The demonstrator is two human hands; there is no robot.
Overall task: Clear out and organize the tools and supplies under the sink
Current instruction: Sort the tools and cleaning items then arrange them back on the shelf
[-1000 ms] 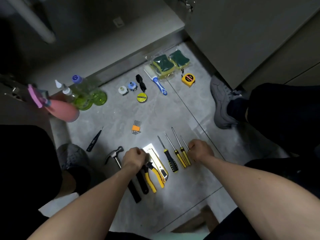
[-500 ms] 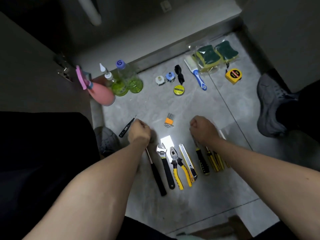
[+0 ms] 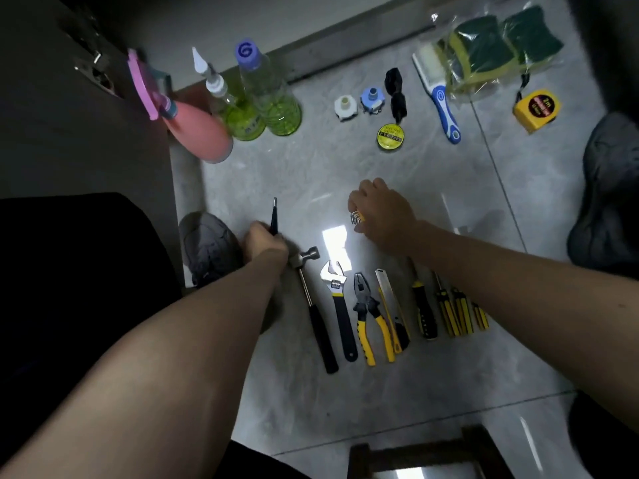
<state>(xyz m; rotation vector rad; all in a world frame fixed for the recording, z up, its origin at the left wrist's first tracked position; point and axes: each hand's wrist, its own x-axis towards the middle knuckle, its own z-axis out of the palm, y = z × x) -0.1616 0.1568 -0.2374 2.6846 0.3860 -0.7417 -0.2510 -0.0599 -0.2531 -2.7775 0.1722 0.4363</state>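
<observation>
My left hand [image 3: 263, 244] grips a slim dark tester screwdriver [image 3: 274, 216] whose tip points away from me. My right hand [image 3: 382, 214] holds the small orange set of hex keys [image 3: 357, 217] just above the floor. Below the hands a row of tools lies side by side on the grey tile: a hammer [image 3: 313, 305], an adjustable wrench [image 3: 339, 305], yellow-handled pliers [image 3: 368, 316], a utility knife [image 3: 392, 312] and several black-and-yellow screwdrivers [image 3: 449, 311]. My right forearm covers the screwdrivers' tips.
At the back stand a pink spray bottle [image 3: 193, 127] and two green bottles [image 3: 266, 105]. Further right lie two small fittings [image 3: 359, 103], a yellow tape roll [image 3: 390, 135], a blue-handled brush [image 3: 439, 95], bagged sponges [image 3: 491, 46] and a tape measure [image 3: 536, 110]. Shoes flank the tools.
My left hand moved left off the hammer and picked up the tester screwdriver. My right hand moved up from the screwdrivers and took the hex keys. The camera view moved closer.
</observation>
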